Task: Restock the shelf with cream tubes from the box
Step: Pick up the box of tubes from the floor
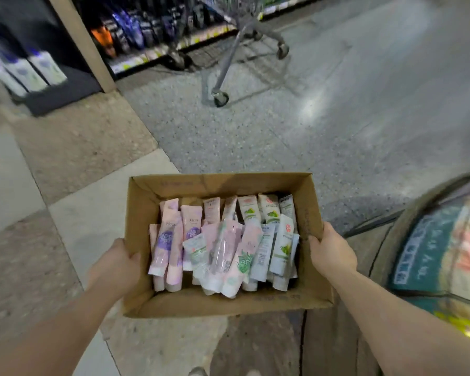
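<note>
Head cam looks straight down at an open cardboard box (220, 302) carried between both hands, left hand (117, 267) clamped on the left wall and right hand (331, 253) on the right wall, fingers hooked over the rims, so neither hand is free for a tube yet. Cream tubes (223, 240) are piled inside, mostly lengthwise, running away from the body, equally close to either hand. Shelf (136, 44) sits well ahead and to the left across a speckled floor (255, 137), with a shopping cart (242, 36) parked near it, so I'd guess walking over comes first.
</note>
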`<state>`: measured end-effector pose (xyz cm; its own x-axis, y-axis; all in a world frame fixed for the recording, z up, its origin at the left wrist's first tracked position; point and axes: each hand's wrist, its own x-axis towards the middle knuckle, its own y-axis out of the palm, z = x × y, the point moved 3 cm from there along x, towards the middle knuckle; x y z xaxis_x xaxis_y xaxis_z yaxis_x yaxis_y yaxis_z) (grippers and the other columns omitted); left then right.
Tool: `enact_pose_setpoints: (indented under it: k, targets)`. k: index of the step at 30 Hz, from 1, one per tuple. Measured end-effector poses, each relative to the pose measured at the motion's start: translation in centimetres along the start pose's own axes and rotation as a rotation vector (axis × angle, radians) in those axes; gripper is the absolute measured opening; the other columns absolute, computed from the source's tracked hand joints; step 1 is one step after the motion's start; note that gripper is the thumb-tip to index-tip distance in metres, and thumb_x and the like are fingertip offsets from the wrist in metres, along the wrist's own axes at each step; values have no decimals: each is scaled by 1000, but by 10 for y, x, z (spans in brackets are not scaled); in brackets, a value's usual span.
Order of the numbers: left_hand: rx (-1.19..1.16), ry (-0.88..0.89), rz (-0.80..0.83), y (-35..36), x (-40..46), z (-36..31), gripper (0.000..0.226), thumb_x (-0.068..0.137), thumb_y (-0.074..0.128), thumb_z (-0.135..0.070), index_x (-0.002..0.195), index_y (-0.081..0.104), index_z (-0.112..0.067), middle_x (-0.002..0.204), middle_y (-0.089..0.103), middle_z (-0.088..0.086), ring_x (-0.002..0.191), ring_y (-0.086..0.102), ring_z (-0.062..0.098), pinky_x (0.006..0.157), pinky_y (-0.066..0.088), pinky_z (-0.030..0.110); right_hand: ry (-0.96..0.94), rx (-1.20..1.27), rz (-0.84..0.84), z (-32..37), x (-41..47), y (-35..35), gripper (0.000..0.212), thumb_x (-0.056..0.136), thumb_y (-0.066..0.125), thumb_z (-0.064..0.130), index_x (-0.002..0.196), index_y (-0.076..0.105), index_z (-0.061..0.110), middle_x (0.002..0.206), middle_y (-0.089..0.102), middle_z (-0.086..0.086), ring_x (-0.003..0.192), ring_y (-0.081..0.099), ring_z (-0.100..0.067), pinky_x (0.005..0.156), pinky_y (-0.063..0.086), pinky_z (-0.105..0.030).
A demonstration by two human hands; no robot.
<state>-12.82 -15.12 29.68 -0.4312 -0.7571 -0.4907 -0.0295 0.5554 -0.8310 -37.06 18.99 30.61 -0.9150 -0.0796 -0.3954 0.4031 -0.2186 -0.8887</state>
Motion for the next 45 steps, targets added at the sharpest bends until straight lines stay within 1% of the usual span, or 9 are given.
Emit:
enact_pose_setpoints:
  k: [4,9,13,17,22,28,35,41,45]
  targets:
    - [-13,85,-142,-116,-15,-71,18,95,48,-23,102,37,-10,96,61,18,96,61,39,75,43,40,-41,69,-120,57,-4,-120,28,100,43,36,124,47,23,105,64,-8,94,62,-33,78,53,-44]
    - [-43,216,-316,-245,-34,-166,34,97,47,-18,127,40,-4,117,58,26,108,57,42,86,44,44,-127,175,-231,107,-1,-253,29,100,45,28,126,45,15,111,64,-15,101,60,-37,78,45,-37]
    - [59,315,-370,-313,-24,-248,38,97,49,-15,130,42,3,114,60,28,103,59,43,82,46,43,-157,156,-267,128,34,-336,26,98,46,27,120,49,14,115,61,-14,106,59,-36,84,47,-40]
    - [219,326,-374,-345,10,-323,23,91,46,-36,105,45,-17,82,63,3,69,62,22,63,53,34,-153,59,-258,138,97,-394,30,98,45,32,125,47,20,122,59,-7,113,57,-31,85,45,-37]
    - [289,349,-302,-373,85,-424,30,82,44,-53,102,48,-31,79,65,-9,64,65,12,60,56,34,-219,-41,-244,158,196,-479,33,96,46,27,126,46,14,122,58,-7,111,58,-29,82,46,-35]
    - [491,473,-307,-424,123,-555,18,88,44,-27,102,54,-21,81,59,-6,65,59,9,56,50,28,-226,-101,-235,205,312,-578,25,92,48,28,114,53,17,116,60,-6,105,58,-27,80,47,-34]
    - [449,543,-322,-496,256,-709,16,85,50,-25,91,64,-20,83,67,-2,72,66,14,70,59,34,-227,-151,-297,292,455,-689,10,88,54,18,94,60,13,85,61,-4,77,60,-21,60,49,-30]
    - [413,599,-403,-560,354,-839,9,86,52,-18,80,58,-15,75,60,0,64,54,16,58,46,27,-197,-67,-367,351,573,-756,15,89,55,18,101,63,12,97,68,-8,84,66,-24,60,48,-29]
    - [480,589,-423,-577,409,-914,14,89,48,-12,93,61,-15,88,64,1,75,61,15,72,56,30,-207,-63,-368,395,675,-789,16,89,55,18,99,66,13,95,71,-8,77,66,-22,59,50,-29]
